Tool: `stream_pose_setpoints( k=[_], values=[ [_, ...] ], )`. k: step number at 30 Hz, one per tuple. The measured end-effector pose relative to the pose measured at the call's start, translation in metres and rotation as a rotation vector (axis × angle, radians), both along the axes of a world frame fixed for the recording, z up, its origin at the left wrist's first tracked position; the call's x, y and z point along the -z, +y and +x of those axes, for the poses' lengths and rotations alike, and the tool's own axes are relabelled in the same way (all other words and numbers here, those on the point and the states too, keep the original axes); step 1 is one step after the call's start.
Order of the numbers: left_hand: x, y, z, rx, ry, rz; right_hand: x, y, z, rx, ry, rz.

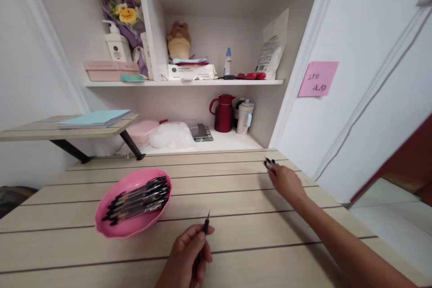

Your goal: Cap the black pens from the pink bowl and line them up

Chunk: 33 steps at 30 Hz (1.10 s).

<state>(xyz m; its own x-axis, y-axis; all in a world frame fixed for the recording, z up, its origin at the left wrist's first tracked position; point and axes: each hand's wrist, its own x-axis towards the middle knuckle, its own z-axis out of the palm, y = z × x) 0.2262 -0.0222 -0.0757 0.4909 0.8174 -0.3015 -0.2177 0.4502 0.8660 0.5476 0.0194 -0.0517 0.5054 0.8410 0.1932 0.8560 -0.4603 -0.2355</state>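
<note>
A pink bowl (125, 230) sits on the wooden table at the left and holds several black pens (138, 200). My left hand (189, 256) is near the front edge, closed around a black pen (205, 225) whose tip points up and away. My right hand (286, 182) reaches far across the table to the right. Its fingers are on small black pen caps (269, 163) lying near the table's back edge; whether it grips them is unclear.
Behind the table a white shelf unit holds a red jug (223, 113), a mug (245, 117), a pink container (143, 129), bottles and a plush toy. A small side shelf (67, 129) carries a blue folder. A pink note (317, 78) is stuck on the right wall.
</note>
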Motion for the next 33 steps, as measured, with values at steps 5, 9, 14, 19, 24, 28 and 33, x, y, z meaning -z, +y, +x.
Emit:
stream_pose_setpoints(
  k=[5,9,14,19,24,28,33],
  values=[
    [-0.013,-0.004,0.004,-0.154,-0.362,-0.158,0.002,-0.054,-0.104,-0.545,0.742,-0.029],
    [-0.017,-0.007,0.003,-0.209,-0.490,-0.254,0.011,-0.089,-0.170,-0.780,1.186,-0.063],
    [-0.018,-0.008,0.001,-0.249,-0.525,-0.227,0.022,-0.096,-0.195,-0.752,1.140,0.099],
    [-0.017,-0.008,-0.002,-0.124,-0.507,-0.117,0.015,-0.078,-0.177,-0.680,0.898,0.194],
    [-0.012,-0.007,-0.002,-0.049,-0.356,-0.084,-0.003,-0.035,-0.087,-0.219,0.150,0.076],
    [-0.006,-0.008,0.001,-0.026,-0.227,-0.082,0.002,-0.012,-0.023,0.008,0.009,-0.001],
    [-0.002,-0.010,0.002,0.003,-0.178,-0.049,0.018,-0.001,-0.001,0.071,-0.064,-0.085]
  ],
)
